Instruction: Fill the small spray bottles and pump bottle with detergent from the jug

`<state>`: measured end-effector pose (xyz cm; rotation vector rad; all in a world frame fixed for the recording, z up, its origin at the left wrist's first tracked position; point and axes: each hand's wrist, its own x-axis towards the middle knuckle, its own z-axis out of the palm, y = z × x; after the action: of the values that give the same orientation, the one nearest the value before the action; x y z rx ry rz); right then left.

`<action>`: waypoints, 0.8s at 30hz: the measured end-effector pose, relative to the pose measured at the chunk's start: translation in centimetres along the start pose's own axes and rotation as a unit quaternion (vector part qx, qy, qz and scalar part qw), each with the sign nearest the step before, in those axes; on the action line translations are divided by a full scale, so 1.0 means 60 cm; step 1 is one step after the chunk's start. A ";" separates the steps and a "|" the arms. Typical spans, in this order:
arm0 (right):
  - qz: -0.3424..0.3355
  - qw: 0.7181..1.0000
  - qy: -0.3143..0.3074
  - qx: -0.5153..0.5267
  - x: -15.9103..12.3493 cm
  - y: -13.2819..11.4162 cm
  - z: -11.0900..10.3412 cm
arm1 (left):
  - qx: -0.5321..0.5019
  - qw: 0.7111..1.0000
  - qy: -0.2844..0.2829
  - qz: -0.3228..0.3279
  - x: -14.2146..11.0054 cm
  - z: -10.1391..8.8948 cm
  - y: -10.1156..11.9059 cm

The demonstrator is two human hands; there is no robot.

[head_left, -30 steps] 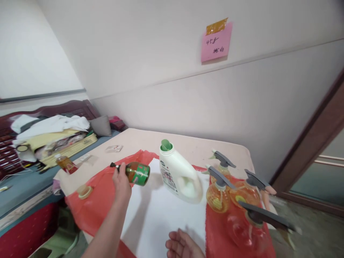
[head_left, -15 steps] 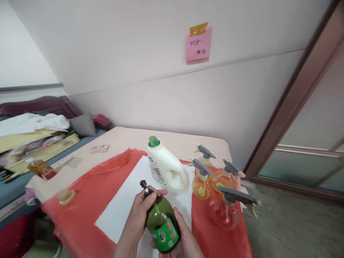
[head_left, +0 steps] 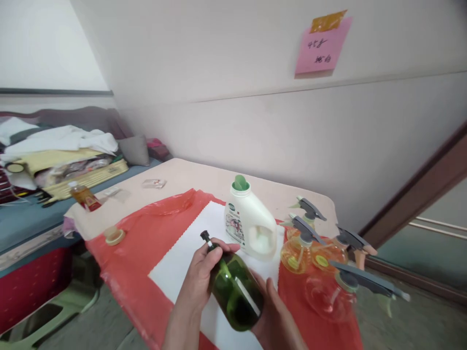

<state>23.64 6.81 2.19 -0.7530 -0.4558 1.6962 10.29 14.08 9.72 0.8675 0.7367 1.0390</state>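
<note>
- The dark green glass bottle [head_left: 235, 289] has turned since a moment ago, its label now out of sight
- Left hand [head_left: 202, 277] grips its neck; right hand [head_left: 273, 316] cups its base, above the bench [head_left: 182, 177]

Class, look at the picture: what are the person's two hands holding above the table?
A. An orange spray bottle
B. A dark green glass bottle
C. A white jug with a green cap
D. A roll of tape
B: the left hand grips near the neck and the right hand supports the base of the dark green glass bottle, while the white jug stands untouched on the table.
</note>
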 end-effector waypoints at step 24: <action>0.020 0.987 -0.130 -0.097 -0.027 -0.012 0.021 | 0.068 0.989 -0.118 -0.060 -0.016 0.002 0.010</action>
<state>23.49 5.57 3.92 -0.6839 -0.8014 1.8144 9.83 13.32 10.40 1.0319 0.6558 0.7705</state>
